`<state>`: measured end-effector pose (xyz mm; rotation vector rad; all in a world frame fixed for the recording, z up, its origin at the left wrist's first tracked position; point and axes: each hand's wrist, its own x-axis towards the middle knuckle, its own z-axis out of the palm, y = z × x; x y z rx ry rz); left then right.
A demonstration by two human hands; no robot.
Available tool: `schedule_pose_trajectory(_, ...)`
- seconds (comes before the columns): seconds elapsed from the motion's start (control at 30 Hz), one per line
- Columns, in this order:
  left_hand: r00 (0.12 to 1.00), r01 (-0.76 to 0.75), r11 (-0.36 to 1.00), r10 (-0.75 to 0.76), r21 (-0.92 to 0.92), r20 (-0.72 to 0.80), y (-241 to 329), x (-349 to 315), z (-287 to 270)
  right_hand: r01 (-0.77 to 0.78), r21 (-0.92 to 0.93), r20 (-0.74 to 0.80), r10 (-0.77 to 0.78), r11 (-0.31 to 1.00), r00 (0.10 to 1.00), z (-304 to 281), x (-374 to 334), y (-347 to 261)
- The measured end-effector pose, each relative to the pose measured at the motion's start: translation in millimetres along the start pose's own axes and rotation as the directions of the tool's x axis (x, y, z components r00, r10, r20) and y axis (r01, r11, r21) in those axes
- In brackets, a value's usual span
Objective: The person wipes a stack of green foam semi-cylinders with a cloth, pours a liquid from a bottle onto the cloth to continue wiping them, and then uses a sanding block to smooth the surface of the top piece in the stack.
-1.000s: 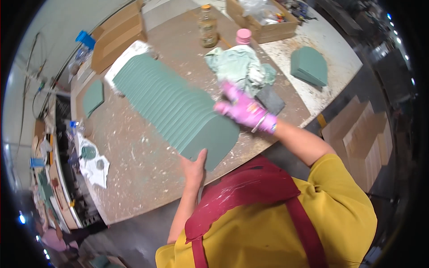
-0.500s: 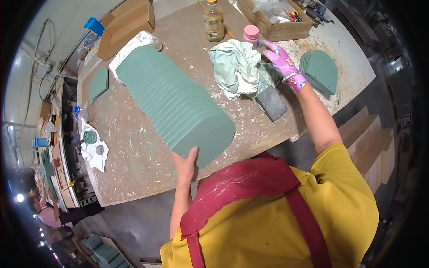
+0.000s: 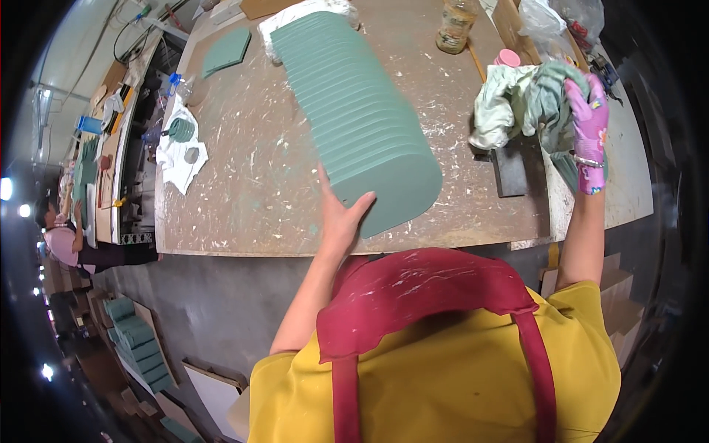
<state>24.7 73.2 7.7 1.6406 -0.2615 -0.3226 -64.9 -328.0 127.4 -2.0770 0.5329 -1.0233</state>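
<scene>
A long overlapping row of green round-ended panels (image 3: pixel 362 103) lies across the worktable. My bare left hand (image 3: pixel 341 221) grips the nearest panel (image 3: pixel 395 188) at its near left edge, thumb on top and the other fingers along the side. My right hand (image 3: pixel 589 122), in a pink flowered glove, is closed on a crumpled green-stained white cloth (image 3: pixel 554 100), part of it lifted. A dark grey block (image 3: pixel 509 173) lies below the cloth. Beside it, a smaller stack of green panels (image 3: pixel 566 170) is mostly hidden by the cloth and my glove.
Along the far side of the worktable (image 3: pixel 244 170) stand a glass jar (image 3: pixel 456 26), a pink-capped bottle (image 3: pixel 507 57) and a box with plastic bags (image 3: pixel 543 29). Green pieces (image 3: pixel 227 52) and a white rag (image 3: pixel 182 148) lie at left. A co-worker (image 3: pixel 63 240) stands far left.
My right hand has moved right and taken hold of the cloth, pulling part of it up and rightward. My left hand stays at the nearest panel. The whole view has shifted and turned.
</scene>
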Motion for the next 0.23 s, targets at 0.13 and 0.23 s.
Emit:
schedule_pose_trajectory(0.13,0.998,0.047,0.994,-0.049,0.102,0.024,5.6,8.6,1.0,0.236,0.155,0.062,-0.248,0.959,0.967,62.7,-37.2,-121.4)
schedule_pose_trajectory(0.23,0.998,-0.011,0.997,0.006,0.07,0.069,-5.9,12.6,5.5,0.524,0.048,0.573,-0.453,0.85,0.683,168.2,-110.4,-89.5)
